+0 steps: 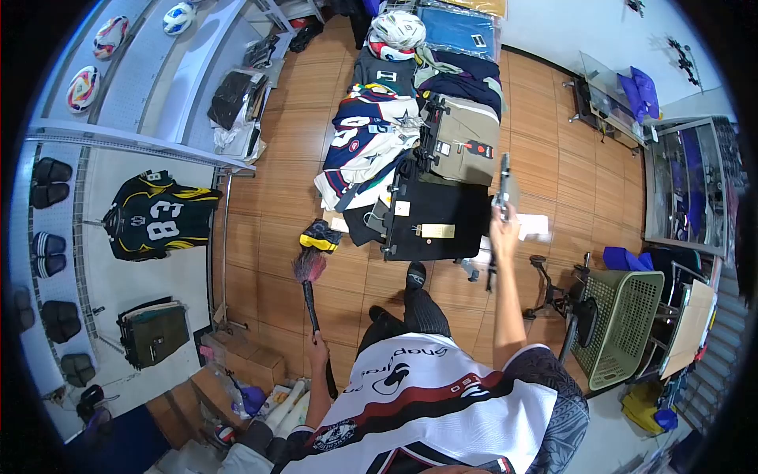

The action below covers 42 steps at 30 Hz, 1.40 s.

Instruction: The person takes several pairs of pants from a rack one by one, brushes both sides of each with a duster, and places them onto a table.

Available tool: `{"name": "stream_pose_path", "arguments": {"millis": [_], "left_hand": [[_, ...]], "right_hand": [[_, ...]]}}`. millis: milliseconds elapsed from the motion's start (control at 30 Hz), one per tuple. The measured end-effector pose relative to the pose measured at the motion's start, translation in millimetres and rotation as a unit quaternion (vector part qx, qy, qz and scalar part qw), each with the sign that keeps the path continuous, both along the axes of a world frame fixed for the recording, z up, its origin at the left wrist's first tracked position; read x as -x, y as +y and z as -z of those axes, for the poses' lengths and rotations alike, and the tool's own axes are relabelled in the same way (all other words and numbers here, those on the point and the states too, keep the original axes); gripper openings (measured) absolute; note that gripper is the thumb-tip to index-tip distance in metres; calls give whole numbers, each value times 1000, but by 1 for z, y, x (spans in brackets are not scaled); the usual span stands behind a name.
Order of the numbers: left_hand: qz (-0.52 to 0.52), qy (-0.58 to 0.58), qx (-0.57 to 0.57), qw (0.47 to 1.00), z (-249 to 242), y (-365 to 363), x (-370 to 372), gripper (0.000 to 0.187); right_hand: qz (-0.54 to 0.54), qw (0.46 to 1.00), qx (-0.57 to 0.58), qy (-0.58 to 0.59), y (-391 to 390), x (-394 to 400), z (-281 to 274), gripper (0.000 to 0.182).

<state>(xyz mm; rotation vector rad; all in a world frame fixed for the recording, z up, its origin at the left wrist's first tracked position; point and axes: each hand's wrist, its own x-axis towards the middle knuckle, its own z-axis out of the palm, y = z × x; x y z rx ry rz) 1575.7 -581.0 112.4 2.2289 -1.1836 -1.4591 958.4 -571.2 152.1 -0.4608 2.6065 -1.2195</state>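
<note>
My left hand point(317, 349) is wrapped round the dark handle of a duster point(309, 268) with a reddish, fluffy head. The duster's head points away from me, close to a black and yellow folded item point(320, 236). My right hand point(505, 227) is closed on a dark, narrow clothes hanger point(505, 178), seen nearly edge-on with a shiny part by the fingers. Left of that hand lie black trousers point(442, 209) with a tag, clipped to a hanger. Khaki trousers point(466, 142) and a pile of jerseys point(367, 142) lie just beyond.
Shelves with balls point(83, 88) and a hanging black jersey point(162, 217) line the left side. Cardboard boxes point(257, 359) stand at lower left. On the right are a green plastic basket point(624, 328) and a glass cabinet point(687, 186). A white helmet point(397, 30) tops the far clothes.
</note>
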Motion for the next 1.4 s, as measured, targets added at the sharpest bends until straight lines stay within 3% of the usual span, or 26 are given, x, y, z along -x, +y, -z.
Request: {"name": "stream_pose_path", "arguments": {"millis": [100,167,233,400,500,633,667,767,867,1033,1133,1267,1367,1400], "left_hand": [[-8,10,10,1000,-1,10,-8,27],[-42,8,4,999,-9,23,-4,25],[-49,-14,1,999,-10,39,-9,23],[-99,-60,-59,992,-19,88,-35,23],[-122,-63,-54,989,-16,114,-54,23],[-151,-70,-62,984,-34,137,-52,23],[-159,-63,-68,983,-33,139,-52,23],[-150,-80,-68,983,-34,139,-48,24],[-137,-73,-69,985,-27,135,-46,26],[-87,-76,-58,992,-18,108,-45,29],[-57,-74,-21,995,-22,90,-47,31],[-49,-84,1,995,-43,67,-29,30],[-37,-58,14,998,-41,57,-28,33],[-25,-65,11,998,-42,52,-25,34]], "right_hand": [[-23,997,-70,5,-42,-42,28,34],[-74,994,-71,-44,-65,-69,47,41],[-131,988,-59,-57,-79,-95,111,50],[-176,966,-15,-188,-106,-144,176,52],[-161,972,-86,-145,-126,-161,182,44],[-170,958,-171,-154,-139,-163,143,35],[-157,972,-140,-99,-135,-164,133,36],[-152,967,-168,-113,-119,-155,88,36],[-165,963,-174,-125,-104,-164,85,38],[-141,966,-168,-135,-122,-194,137,40],[-149,942,-176,-243,-138,-195,183,40],[-172,964,-1,-201,-136,-203,205,36],[-198,953,-9,-229,-116,-207,206,34],[-187,939,-82,-278,-108,-206,204,34]]}}
